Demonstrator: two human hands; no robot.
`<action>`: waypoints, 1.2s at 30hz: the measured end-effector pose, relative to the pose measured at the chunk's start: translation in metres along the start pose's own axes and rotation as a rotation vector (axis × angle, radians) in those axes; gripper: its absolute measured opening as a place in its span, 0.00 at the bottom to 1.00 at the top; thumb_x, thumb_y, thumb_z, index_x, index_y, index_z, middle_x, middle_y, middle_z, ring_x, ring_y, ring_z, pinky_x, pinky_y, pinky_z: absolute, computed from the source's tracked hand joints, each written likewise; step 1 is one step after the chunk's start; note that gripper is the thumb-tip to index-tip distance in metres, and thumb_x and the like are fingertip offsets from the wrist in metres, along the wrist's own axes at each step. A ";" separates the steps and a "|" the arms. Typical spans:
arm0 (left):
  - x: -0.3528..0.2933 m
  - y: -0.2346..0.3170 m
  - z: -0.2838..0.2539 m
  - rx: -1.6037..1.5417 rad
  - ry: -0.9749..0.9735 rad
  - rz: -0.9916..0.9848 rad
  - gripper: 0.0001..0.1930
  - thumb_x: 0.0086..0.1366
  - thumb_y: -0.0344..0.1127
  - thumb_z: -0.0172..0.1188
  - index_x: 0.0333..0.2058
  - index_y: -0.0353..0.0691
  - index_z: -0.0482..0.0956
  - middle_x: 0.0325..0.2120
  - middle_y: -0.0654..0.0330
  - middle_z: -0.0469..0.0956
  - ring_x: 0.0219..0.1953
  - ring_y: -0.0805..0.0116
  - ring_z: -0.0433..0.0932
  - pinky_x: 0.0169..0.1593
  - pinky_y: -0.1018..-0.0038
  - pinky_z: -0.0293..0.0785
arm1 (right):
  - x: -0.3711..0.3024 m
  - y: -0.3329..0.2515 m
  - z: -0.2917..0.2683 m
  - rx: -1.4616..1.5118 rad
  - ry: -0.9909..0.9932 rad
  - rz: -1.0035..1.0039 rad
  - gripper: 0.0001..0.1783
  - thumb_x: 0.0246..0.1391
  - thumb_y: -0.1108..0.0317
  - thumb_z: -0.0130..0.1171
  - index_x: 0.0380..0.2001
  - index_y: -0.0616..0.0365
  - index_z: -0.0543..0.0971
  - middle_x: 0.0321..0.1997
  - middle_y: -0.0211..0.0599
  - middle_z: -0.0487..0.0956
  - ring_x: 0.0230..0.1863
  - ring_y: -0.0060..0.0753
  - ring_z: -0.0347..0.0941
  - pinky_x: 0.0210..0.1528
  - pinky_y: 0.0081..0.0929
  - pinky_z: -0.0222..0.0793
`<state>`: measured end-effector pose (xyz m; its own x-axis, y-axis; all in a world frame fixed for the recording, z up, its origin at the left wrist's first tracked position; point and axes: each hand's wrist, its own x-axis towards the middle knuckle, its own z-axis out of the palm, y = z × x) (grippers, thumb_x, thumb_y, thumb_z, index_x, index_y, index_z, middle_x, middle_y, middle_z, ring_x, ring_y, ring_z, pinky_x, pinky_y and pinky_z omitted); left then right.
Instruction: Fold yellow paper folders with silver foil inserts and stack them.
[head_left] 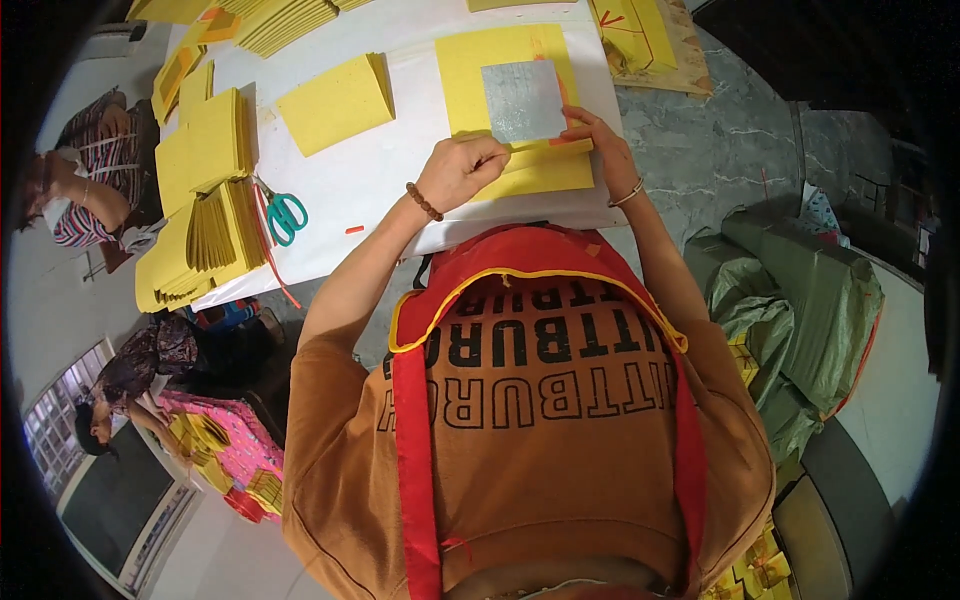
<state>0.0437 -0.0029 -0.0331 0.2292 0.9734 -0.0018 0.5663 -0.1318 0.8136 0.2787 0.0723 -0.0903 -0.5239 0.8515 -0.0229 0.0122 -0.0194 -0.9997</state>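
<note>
A yellow paper sheet (458, 75) lies on the white-covered table, with a silver-grey square (525, 100) on it and an orange-red mark along its right part. Its near part is raised in a narrow fold across the sheet. At the left end of that fold my left hand (462, 172) is closed, its thumb and bent fingers pinching the paper. My right hand (608, 152) rests at the sheet's right edge, fingers apart and reaching over the paper near the fold's other end. Any grip under its fingers is hidden.
Left on the table (340, 190) are yellow paper stacks (200, 150), teal-handled scissors (287, 218) and a red strip. Another folded yellow stack (338, 103) lies farther back. Green wrapped bundles (800, 300) stand right. Two other people are at the left, one by a pink-covered table (235, 420).
</note>
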 end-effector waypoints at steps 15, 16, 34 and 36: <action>-0.006 -0.005 0.010 0.428 -0.009 0.575 0.13 0.52 0.31 0.59 0.39 0.43 0.74 0.36 0.60 0.70 0.35 0.62 0.70 0.38 0.72 0.69 | 0.001 0.003 -0.008 0.066 -0.072 0.035 0.26 0.63 0.55 0.31 0.39 0.63 0.76 0.61 0.42 0.62 0.60 0.35 0.58 0.61 0.28 0.51; -0.005 0.000 0.010 0.397 -0.020 0.566 0.16 0.49 0.33 0.61 0.40 0.44 0.74 0.36 0.60 0.70 0.36 0.63 0.69 0.40 0.72 0.68 | 0.001 0.003 -0.007 0.069 -0.063 0.055 0.26 0.63 0.55 0.32 0.39 0.63 0.76 0.61 0.42 0.62 0.60 0.35 0.58 0.61 0.27 0.51; -0.004 -0.008 0.007 0.219 0.004 0.459 0.11 0.57 0.32 0.55 0.40 0.40 0.71 0.34 0.55 0.72 0.36 0.58 0.71 0.40 0.69 0.69 | 0.002 0.001 -0.011 0.273 -0.116 0.039 0.15 0.57 0.62 0.45 0.42 0.58 0.76 0.59 0.40 0.64 0.61 0.32 0.56 0.62 0.28 0.49; -0.003 -0.006 0.006 0.143 0.049 0.380 0.08 0.59 0.31 0.52 0.38 0.39 0.71 0.33 0.54 0.72 0.36 0.58 0.72 0.39 0.69 0.69 | 0.001 0.003 -0.009 0.130 -0.126 -0.030 0.14 0.55 0.65 0.48 0.42 0.58 0.75 0.60 0.40 0.63 0.60 0.33 0.58 0.60 0.29 0.51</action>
<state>0.0446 -0.0065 -0.0415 0.4071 0.8577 0.3140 0.5537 -0.5051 0.6620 0.2860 0.0782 -0.0932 -0.6247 0.7808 0.0150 -0.1108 -0.0695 -0.9914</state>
